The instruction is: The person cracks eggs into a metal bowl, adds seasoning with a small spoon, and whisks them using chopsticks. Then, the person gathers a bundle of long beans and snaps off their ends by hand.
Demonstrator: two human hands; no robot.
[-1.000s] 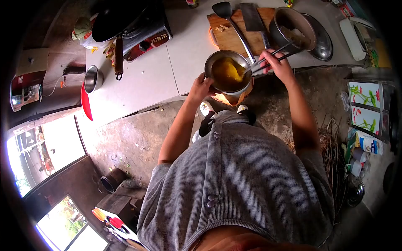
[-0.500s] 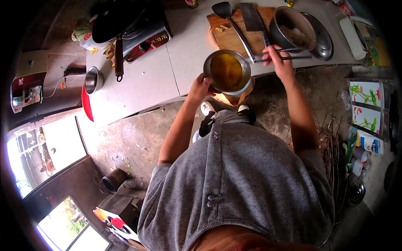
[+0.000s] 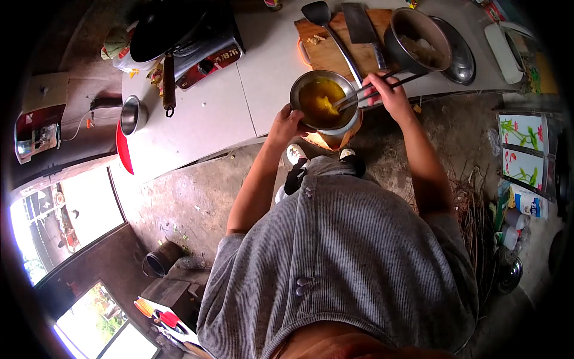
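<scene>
fingers of the left hand (image 3: 287, 124) grip the metal bowl's (image 3: 296, 96) rim beside them; fingers of the right hand (image 3: 388, 93) hold chopsticks (image 3: 359, 100), tips in yellow liquid (image 3: 315, 100) between both hands; a firm rim grip and low, even strokes should limit splashing; the left fingertips and submerged chopstick tips are hard to make out.

Nothing seems legible, even stove lettering (image 3: 227, 56).
</scene>
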